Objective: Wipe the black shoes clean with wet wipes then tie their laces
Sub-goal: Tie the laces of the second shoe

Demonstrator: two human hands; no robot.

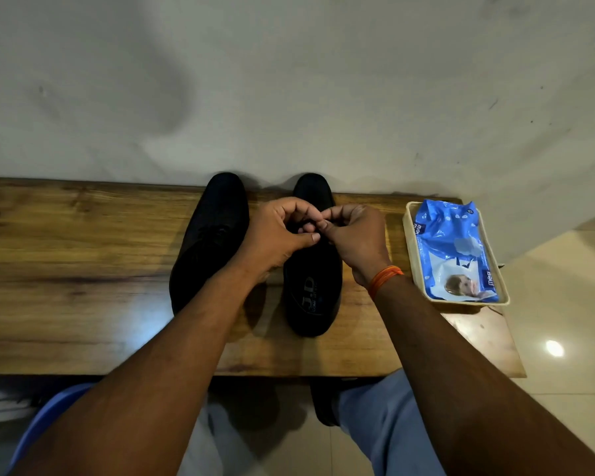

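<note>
On the wooden table, two black shoes stood side by side with their toes toward the wall and heels toward the person. Both hands met over the lacing area of the right shoe: the left hand and the right hand had their fingers curled inward, tips nearly touching, apparently pinching its laces, though the laces themselves were too dark and hidden to make out. The left shoe sat just beside the left forearm, untouched; whether it was already tied could not be told. Each shoe's long axis ran straight away from the person, so the laces lay directly under the fingers, and both hands were about equally near. Any pull to tighten would likely run sideways, across that axis. Near the table's right end, a blue pack of wet wipes lay in a cream tray, well apart from the hands, suggesting wiping was finished.
</note>
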